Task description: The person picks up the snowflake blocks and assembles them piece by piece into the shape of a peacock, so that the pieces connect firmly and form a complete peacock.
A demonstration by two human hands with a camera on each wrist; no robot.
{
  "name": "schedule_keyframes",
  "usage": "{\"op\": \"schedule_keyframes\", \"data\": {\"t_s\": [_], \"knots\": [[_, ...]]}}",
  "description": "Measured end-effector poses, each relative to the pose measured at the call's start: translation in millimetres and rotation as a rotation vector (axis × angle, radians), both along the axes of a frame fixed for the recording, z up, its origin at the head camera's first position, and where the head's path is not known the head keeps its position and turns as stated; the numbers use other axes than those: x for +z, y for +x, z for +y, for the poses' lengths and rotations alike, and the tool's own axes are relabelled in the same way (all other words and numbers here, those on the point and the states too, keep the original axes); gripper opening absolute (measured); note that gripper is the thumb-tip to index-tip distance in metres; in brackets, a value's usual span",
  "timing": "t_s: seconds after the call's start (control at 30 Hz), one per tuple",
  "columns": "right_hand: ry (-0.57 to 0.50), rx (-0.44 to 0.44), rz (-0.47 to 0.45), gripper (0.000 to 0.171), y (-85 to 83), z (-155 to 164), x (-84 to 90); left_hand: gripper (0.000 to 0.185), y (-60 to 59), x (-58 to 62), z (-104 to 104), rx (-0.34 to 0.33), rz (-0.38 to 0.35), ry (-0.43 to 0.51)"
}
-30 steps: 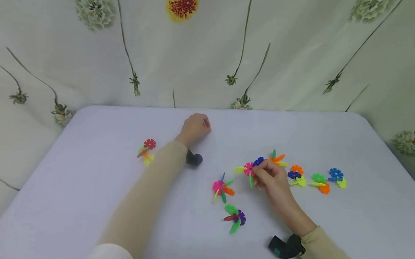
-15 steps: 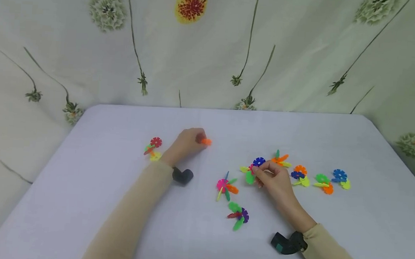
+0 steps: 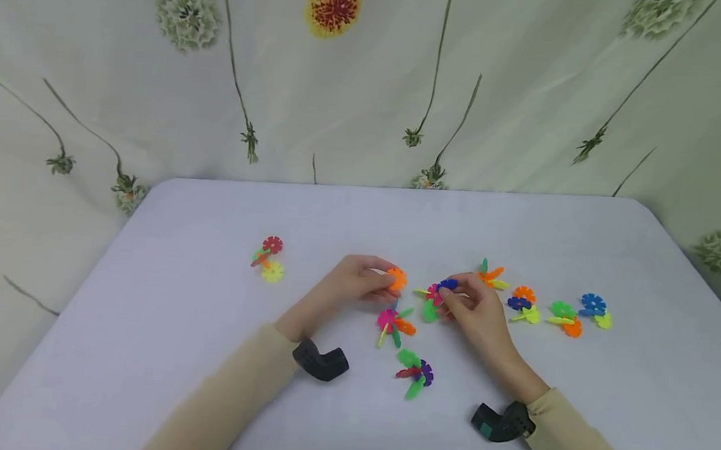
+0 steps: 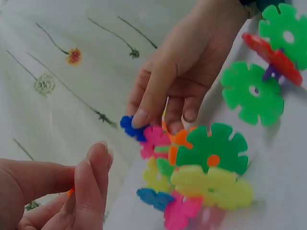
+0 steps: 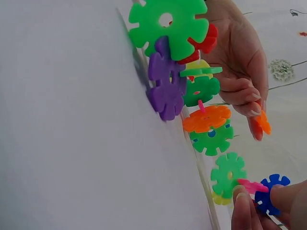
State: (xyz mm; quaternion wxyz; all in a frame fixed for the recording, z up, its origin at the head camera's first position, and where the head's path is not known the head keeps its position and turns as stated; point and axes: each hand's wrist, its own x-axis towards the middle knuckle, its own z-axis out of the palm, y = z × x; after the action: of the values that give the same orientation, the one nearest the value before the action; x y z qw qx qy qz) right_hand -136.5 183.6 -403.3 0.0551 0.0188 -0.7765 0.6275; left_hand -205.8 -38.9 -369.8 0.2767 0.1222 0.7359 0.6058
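Observation:
My left hand (image 3: 357, 283) pinches an orange notched disc (image 3: 397, 279) near the middle of the table. In the left wrist view that disc is almost wholly hidden behind the fingers. Just to the right, my right hand (image 3: 476, 304) grips a small cluster of joined discs: a pink disc (image 3: 434, 294), a blue disc (image 5: 273, 194), a green disc (image 5: 229, 173) and a yellow one (image 5: 221, 198). A short gap separates the orange disc from this cluster. Below the left fingertips lies a pink-centred cluster (image 3: 388, 321) of joined discs.
A purple-centred cluster (image 3: 423, 373) lies nearer me. Several more joined-disc clusters sit to the right, among them a blue-and-yellow one (image 3: 592, 304). At the left lies a red, green and yellow cluster (image 3: 272, 270). A flowered cloth (image 3: 369, 81) hangs behind the white table (image 3: 142, 349).
My left hand has come from the back of the table toward me and right, bringing the orange disc beside the cluster. My right hand stays nearly in place; its cluster has turned a little.

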Motion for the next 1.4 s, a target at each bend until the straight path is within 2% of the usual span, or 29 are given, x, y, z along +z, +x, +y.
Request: {"op": "schedule_keyframes", "data": {"t_s": [0.07,0.2,0.4,0.5,0.6,0.77,1.0,1.17,1.27,1.4], "knots": [[0.037,0.010,0.053,0.016,0.8,0,-0.1,0.034,5.4,0.2,4,-0.004,-0.023,0.034],[0.127,0.023,0.142,0.015,3.4,0,4.6,0.035,16.9,3.3,5,0.006,-0.029,0.060],[0.323,0.043,0.333,0.013,13.7,-3,29.3,0.039,38.9,15.0,-1,0.006,-0.043,0.105],[0.335,0.089,0.389,0.015,21.8,-8,42.1,0.039,49.1,21.3,-6,0.005,-0.048,0.166],[0.317,0.135,0.396,0.015,28.5,-14,50.0,0.037,55.9,26.0,-9,0.008,-0.053,0.204],[0.304,0.155,0.378,0.016,33.1,-20,52.3,0.034,62.3,29.5,-14,0.026,-0.085,0.214],[0.268,0.170,0.405,0.017,35.4,-27,45.5,0.034,66.0,26.1,-15,-0.001,-0.060,0.200],[0.302,0.169,0.522,0.022,36.4,-31,38.6,0.032,68.6,25.6,-15,0.013,-0.101,0.196],[0.386,0.171,0.607,0.027,37.8,-32,36.5,0.031,69.8,25.2,-15,0.006,-0.115,0.184],[0.462,0.175,0.651,0.030,40.2,-33,38.5,0.030,71.0,26.3,-16,-0.023,-0.106,0.177]]}}
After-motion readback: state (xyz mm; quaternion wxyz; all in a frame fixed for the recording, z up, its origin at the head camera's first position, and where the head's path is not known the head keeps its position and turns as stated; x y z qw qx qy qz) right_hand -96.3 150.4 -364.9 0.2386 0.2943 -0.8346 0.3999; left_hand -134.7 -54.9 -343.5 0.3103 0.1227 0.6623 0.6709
